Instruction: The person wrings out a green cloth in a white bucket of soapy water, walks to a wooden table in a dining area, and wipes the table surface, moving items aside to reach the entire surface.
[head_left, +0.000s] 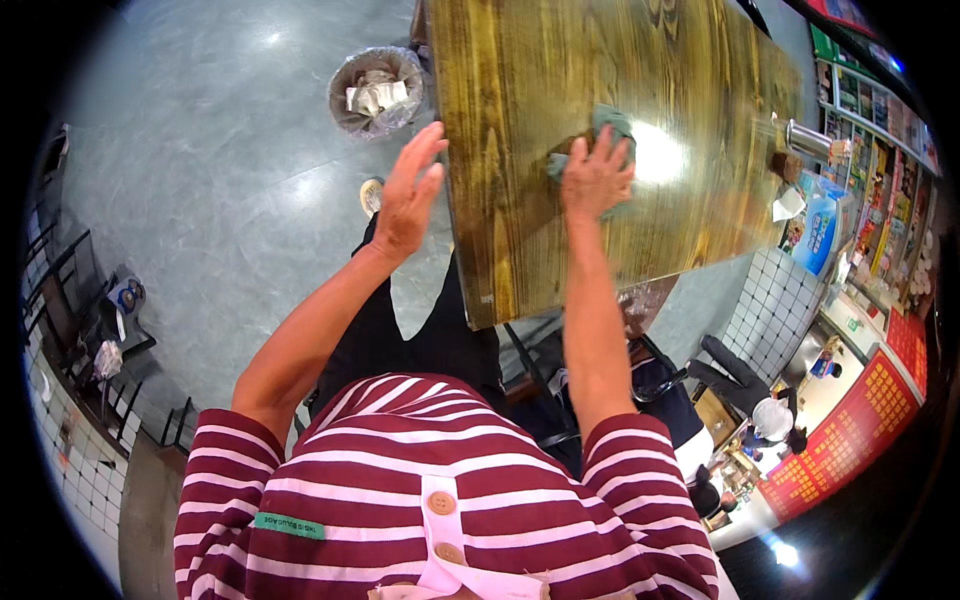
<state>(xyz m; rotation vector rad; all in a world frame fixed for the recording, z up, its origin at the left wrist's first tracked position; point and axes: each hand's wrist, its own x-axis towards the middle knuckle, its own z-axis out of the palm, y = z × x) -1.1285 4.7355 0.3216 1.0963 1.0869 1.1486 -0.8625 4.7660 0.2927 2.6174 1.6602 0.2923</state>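
Note:
A glossy brown wooden table [510,80] stretches away in front of me, its left edge running beside my left hand. My right hand [597,183] presses a grey-green cloth [614,120] against the tabletop, with parts of the cloth showing beyond the fingers and beside the palm. The fingers lie spread over it. At the table's left edge my left hand [408,200] is held up with nothing in it, fingers stretched out; whether it touches the edge I cannot tell.
A lined waste bin [343,118] with crumpled paper stands left of the table. On the table's far right are a metal cylinder [808,140] and a brown block-like object [786,166]. Dark chairs [550,385] stand under the near edge. Other people [770,420] are at the right.

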